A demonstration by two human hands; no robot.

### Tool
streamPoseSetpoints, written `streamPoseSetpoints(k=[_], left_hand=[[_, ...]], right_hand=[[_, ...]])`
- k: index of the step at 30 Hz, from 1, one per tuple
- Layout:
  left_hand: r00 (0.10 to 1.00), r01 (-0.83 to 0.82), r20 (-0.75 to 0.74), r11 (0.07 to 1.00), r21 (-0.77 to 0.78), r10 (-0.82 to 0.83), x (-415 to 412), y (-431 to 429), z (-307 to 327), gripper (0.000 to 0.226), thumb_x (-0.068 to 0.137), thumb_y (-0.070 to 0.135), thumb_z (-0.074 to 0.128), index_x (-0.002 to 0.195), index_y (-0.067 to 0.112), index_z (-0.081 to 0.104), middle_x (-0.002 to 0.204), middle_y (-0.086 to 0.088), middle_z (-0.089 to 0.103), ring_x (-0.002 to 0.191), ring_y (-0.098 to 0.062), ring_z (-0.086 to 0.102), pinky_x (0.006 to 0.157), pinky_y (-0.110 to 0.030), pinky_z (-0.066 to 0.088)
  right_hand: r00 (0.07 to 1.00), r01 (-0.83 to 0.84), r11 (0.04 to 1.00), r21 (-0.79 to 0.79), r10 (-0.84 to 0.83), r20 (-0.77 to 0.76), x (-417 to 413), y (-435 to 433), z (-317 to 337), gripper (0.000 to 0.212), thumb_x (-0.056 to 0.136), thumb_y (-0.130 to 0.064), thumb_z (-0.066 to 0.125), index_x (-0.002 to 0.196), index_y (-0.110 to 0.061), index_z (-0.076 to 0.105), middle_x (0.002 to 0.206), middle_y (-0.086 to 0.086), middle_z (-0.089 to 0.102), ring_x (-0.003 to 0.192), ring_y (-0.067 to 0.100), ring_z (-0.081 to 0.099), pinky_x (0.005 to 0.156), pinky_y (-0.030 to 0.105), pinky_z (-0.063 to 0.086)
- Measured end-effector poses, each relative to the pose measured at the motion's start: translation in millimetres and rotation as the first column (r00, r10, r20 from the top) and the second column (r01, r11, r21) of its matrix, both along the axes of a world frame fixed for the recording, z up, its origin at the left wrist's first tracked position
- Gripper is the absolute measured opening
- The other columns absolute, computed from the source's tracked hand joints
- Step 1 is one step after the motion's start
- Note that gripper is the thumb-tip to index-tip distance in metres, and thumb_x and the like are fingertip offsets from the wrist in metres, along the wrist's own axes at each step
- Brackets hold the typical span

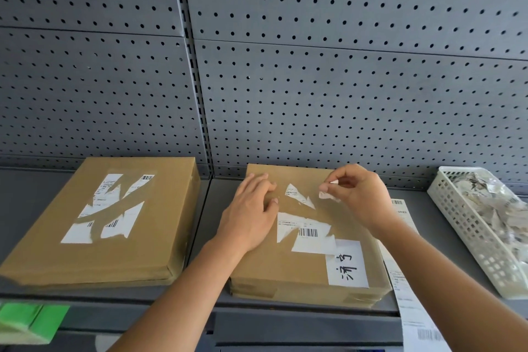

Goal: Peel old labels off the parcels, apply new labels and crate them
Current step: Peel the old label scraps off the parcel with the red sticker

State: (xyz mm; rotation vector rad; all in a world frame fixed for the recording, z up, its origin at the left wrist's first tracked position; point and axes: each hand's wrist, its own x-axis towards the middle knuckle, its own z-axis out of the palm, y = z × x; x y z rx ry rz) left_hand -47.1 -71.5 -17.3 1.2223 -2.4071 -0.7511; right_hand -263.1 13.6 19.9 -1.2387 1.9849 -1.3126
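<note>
Two flat brown parcels are lying side by side on the counter, their old labels half torn away.
The left parcel is carrying ragged white remnants; the right parcel is showing fewer pieces beside a handwritten label, while the right hand is pinching a scrap above it.

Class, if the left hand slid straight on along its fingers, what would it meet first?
The left hand would probably cross bare cardboard on the right parcel, just missing the torn label scrap, then meet the pegboard wall; depth unclear.
</note>
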Motion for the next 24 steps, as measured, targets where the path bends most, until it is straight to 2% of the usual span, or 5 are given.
streamPoseSetpoints(k=[7,11,15,19,24], left_hand=[[1.0,0.0,-0.008,1.0,-0.012,0.0,0.7,-0.8,-2.8,0.039,0.105,0.039,0.041,0.143,0.033,0.046,0.161,0.025,0.022,0.151,0.003,0.002,0.114,-0.039,0.032],[1.0,-0.003,-0.002,1.0,-0.006,0.003,0.9,-1.9,-5.3,0.038,0.105,0.04,0.04,0.142,0.034,0.046,0.16,0.026,0.022,0.15,0.005,0.001,0.113,-0.04,0.033],[1.0,0.0,-0.004,1.0,-0.011,0.0,0.8,-1.7,-3.8,0.038,0.105,0.04,0.04,0.142,0.033,0.047,0.16,0.026,0.022,0.15,0.004,0.003,0.113,-0.039,0.033],[1.0,-0.003,0.001,1.0,-0.007,0.003,1.4,-1.4,-1.3,0.039,0.105,0.041,0.039,0.143,0.034,0.046,0.16,0.025,0.022,0.15,0.003,0.004,0.114,-0.043,0.032],[1.0,-0.005,0.003,1.0,-0.014,0.005,1.3,-1.9,-2.6,0.039,0.105,0.041,0.039,0.143,0.033,0.046,0.16,0.024,0.023,0.151,0.001,0.006,0.117,-0.046,0.03]], right_hand=[[0.973,-0.02,1.0,0.018,0.016,0.229,-6.5,25.3,9.7,0.016,0.072,-0.024,0.086,0.085,-0.019,0.077,0.094,0.023,0.069,0.077,0.018,0.057,0.081,0.035,0.045],[0.958,0.01,1.0,-0.004,-0.009,0.285,-14.5,41.7,12.7,0.023,0.073,-0.017,0.085,0.092,-0.014,0.072,0.098,0.007,0.074,0.093,0.025,0.066,0.093,0.038,0.05],[0.967,0.151,0.988,-0.044,-0.139,0.213,-32.4,61.0,20.2,0.028,0.074,-0.015,0.084,0.084,-0.011,0.058,0.09,0.003,0.075,0.089,0.021,0.071,0.088,0.039,0.051],[0.964,0.263,0.963,-0.05,-0.26,0.065,-53.9,84.8,30.7,0.023,0.077,-0.025,0.082,0.08,-0.01,0.065,0.08,0.001,0.075,0.076,0.012,0.069,0.073,0.023,0.05],[0.915,0.401,0.91,-0.105,-0.392,0.1,-89.1,117.5,35.1,0.022,0.078,-0.032,0.082,0.076,-0.014,0.069,0.067,0.0,0.067,0.064,0.015,0.057,0.07,0.035,0.046]])
